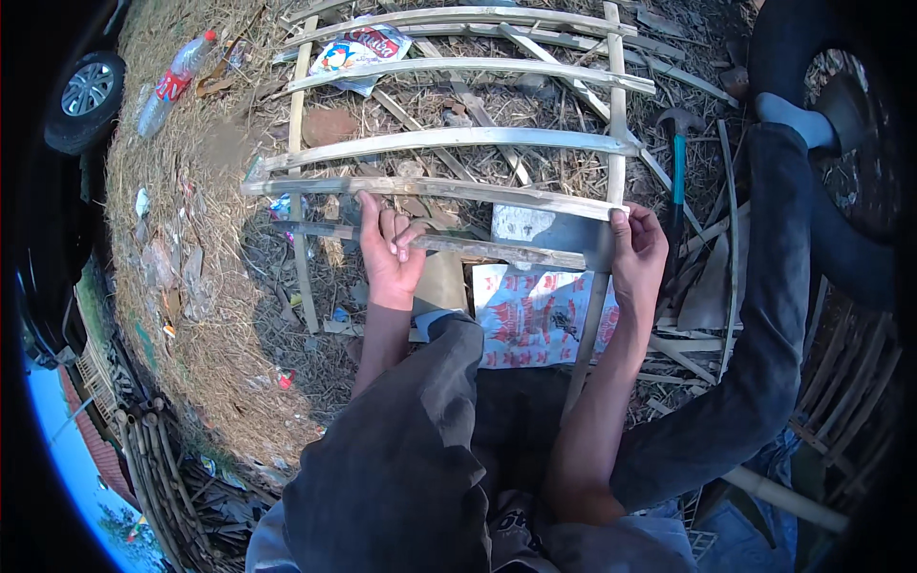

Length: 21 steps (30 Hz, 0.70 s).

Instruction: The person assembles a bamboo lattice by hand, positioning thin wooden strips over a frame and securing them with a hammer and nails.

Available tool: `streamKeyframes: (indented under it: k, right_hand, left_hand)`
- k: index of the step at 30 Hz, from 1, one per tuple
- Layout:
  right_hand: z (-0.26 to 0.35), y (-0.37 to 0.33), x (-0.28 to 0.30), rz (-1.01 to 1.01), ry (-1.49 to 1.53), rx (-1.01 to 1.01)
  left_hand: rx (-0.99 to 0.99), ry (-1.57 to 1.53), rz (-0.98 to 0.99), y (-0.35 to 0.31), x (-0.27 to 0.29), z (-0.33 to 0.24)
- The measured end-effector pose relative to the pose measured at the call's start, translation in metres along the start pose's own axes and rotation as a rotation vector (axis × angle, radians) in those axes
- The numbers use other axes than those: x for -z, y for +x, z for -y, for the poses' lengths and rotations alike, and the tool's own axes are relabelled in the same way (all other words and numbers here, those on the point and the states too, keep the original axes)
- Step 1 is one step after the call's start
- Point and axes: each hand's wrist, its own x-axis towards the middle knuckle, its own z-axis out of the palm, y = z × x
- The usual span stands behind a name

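Working left of the hammer, our right hand pinched the pale slat; farther left, our left hand clasped a dark strip.

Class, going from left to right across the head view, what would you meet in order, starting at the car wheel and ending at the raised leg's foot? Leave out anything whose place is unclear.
Car wheel → bottle → left hand → right hand → hammer → foot.
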Motion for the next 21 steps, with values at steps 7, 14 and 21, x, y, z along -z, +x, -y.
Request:
streamKeyframes:
  k: [7,14,21]
  right_hand:
    - [0.053,-0.009,-0.016,0.068,0.129,-0.266]
    - [0.033,-0.028,-0.017,-0.015,0.187,-0.243]
    - [0.093,0.007,-0.067,-0.256,0.446,0.045]
  left_hand:
    - [-0.029,0.042,0.028,-0.006,-0.025,-0.040]
    - [0.021,0.065,0.151,0.010,-0.036,-0.040]
    - [0.251,0.106,0.410,0.131,-0.144,-0.091]
